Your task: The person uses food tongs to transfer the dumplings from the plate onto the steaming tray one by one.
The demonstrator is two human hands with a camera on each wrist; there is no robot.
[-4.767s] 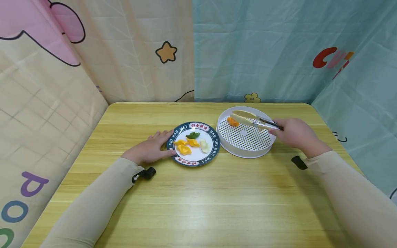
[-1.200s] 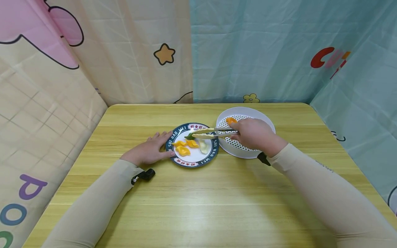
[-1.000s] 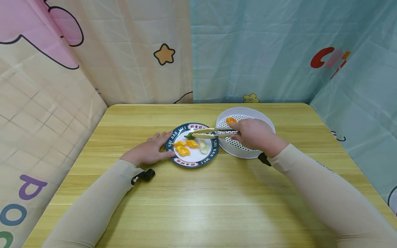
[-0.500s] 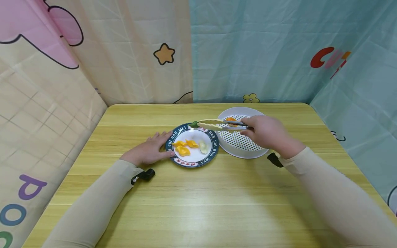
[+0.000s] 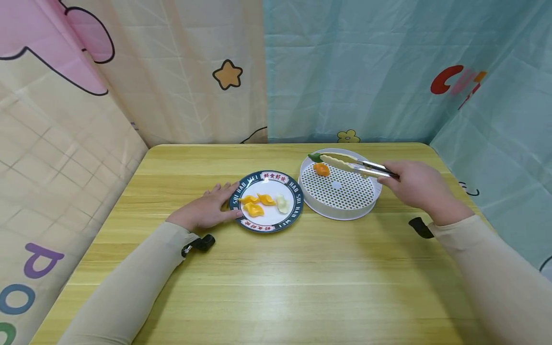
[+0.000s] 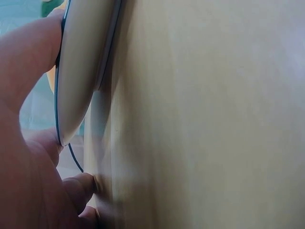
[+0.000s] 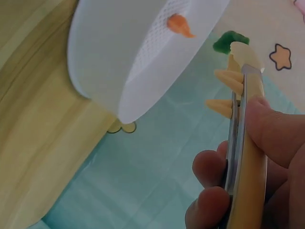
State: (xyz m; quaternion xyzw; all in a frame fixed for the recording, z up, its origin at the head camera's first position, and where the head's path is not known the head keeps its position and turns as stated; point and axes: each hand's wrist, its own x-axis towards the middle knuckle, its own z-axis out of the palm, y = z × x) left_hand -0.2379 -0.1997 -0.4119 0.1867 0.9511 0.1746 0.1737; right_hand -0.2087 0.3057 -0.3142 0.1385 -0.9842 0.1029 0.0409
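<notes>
My right hand (image 5: 418, 189) grips metal tongs (image 5: 375, 168) with cream scalloped tips. Those tips hold a green dumpling-shaped piece (image 5: 316, 157) over the far left side of a round white steamer tray (image 5: 334, 214) with a perforated bottom. In the right wrist view the tongs (image 7: 252, 143) and green piece (image 7: 230, 42) appear beside the tray wall. An orange dumpling (image 5: 321, 169) lies in the tray. My left hand (image 5: 209, 206) rests spread at the left rim of a blue-bordered plate (image 5: 284, 224), its thumb over the rim. Several yellow dumplings (image 5: 253, 209) and a whitish one (image 5: 282, 204) lie on it.
Plate and tray stand side by side, nearly touching, on a light wooden table (image 5: 276, 282). A printed curtain (image 5: 345, 72) hangs along the table's far edge and at both sides.
The tongs picked the green dumpling off the plate and carried it right, over the tray. My left hand has stayed on the plate's rim.
</notes>
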